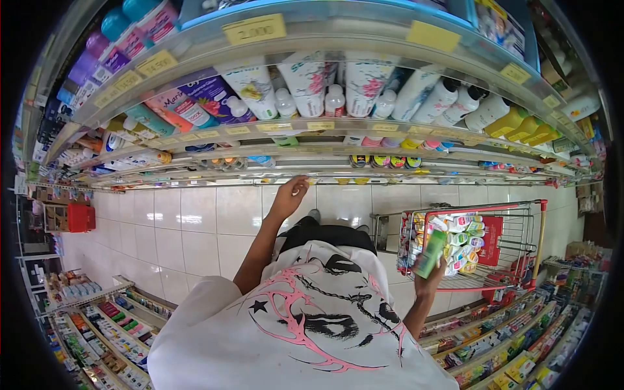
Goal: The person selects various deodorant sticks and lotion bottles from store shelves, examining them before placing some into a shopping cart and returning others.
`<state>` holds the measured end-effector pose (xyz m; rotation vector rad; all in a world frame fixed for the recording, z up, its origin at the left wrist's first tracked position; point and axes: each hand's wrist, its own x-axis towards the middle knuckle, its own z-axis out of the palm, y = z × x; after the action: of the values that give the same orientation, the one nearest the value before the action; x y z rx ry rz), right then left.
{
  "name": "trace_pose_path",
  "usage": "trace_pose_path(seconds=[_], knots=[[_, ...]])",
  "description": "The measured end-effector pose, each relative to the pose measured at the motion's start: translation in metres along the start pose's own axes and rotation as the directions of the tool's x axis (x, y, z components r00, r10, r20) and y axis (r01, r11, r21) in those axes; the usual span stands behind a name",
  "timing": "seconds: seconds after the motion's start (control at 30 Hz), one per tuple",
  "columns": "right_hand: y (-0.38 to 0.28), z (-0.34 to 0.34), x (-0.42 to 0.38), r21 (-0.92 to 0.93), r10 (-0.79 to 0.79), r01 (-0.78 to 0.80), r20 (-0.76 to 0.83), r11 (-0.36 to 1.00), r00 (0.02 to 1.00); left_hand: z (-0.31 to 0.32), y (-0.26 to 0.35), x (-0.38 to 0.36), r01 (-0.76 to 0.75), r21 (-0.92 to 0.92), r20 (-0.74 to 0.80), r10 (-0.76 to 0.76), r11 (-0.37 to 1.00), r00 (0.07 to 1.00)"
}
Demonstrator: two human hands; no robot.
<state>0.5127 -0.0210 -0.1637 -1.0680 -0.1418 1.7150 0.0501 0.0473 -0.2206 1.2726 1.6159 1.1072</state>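
Observation:
My right hand (430, 278) is wrapped round a green bottle (431, 253) at the near left edge of the shopping cart (495, 283). White bottles with coloured labels (460, 242) fill part of the cart. My left hand (290, 197) is just in front of the lower shelf edge (247, 180), its fingers curled; whether something small is in them is hidden. Above it, the shelf holds white tubes with flower prints (370, 84) and small bottles with white caps (335, 103).
Yellow price tags (255, 29) line the shelf fronts. A red basket (80, 218) is at the far left. Shelves of packaged goods (123, 325) stand behind me on both sides. Pale floor tiles (198, 208) run between the shelves.

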Motion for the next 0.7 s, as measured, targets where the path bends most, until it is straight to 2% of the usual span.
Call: trace_pose_path(seconds=[0.07,0.13,0.2,0.27,0.33,0.37,0.4,0.43,0.47,0.53,0.57,0.6,0.67,0.7], knots=[[0.032,0.051,0.023,0.018,0.013,-0.016,0.117,1.0,0.993,-0.016,0.01,0.011,-0.012,0.022,-0.034,0.013,1.0,0.999],[0.07,0.09,0.058,-0.1,0.058,-0.041,0.173,0.994,0.983,-0.036,0.011,0.021,-0.076,0.058,-0.193,0.086,0.995,0.977],[0.092,0.157,0.07,-0.281,0.086,0.008,0.322,0.96,0.943,-0.053,0.014,0.028,-0.071,0.095,-0.255,0.093,0.993,0.962],[0.109,0.216,0.087,-0.356,0.105,0.075,0.461,0.932,0.881,-0.068,0.015,0.034,-0.061,0.074,-0.327,0.082,0.995,0.941],[0.126,0.246,0.116,-0.534,0.146,0.202,0.538,0.821,0.83,-0.078,0.014,0.042,-0.031,0.093,-0.318,0.059,0.995,0.946],[0.135,0.262,0.122,-0.532,0.142,0.208,0.542,0.82,0.828,-0.079,0.011,0.047,-0.082,0.153,-0.351,0.132,0.985,0.927],[0.143,0.279,0.128,-0.504,0.073,0.3,0.595,0.81,0.8,-0.081,0.013,0.051,-0.131,0.212,-0.383,0.206,0.969,0.9],[0.147,0.29,0.132,-0.471,0.008,0.392,0.648,0.79,0.762,-0.083,0.016,0.055,-0.135,0.206,-0.355,0.203,0.969,0.913],[0.152,0.291,0.142,-0.471,0.008,0.403,0.658,0.785,0.753,-0.085,0.015,0.06,-0.143,0.203,-0.366,0.21,0.969,0.907],[0.163,0.29,0.165,-0.492,-0.166,0.773,0.791,0.401,0.589,-0.088,0.009,0.068,-0.161,0.368,-0.257,0.267,0.916,0.929],[0.148,0.306,0.147,-0.473,-0.209,0.869,0.844,0.147,0.494,-0.091,0.013,0.07,-0.158,0.365,-0.274,0.268,0.917,0.924],[0.149,0.308,0.15,-0.465,-0.198,0.874,0.852,0.144,0.486,-0.095,0.023,0.07,-0.13,0.386,-0.261,0.243,0.913,0.934],[0.15,0.308,0.157,-0.4,-0.26,0.915,0.88,0.048,0.398,-0.098,0.036,0.069,-0.074,0.427,-0.226,0.186,0.901,0.956],[0.148,0.309,0.159,-0.443,-0.249,0.896,0.867,0.01,0.431,-0.098,0.035,0.072,-0.095,0.4,-0.231,0.2,0.911,0.952]])
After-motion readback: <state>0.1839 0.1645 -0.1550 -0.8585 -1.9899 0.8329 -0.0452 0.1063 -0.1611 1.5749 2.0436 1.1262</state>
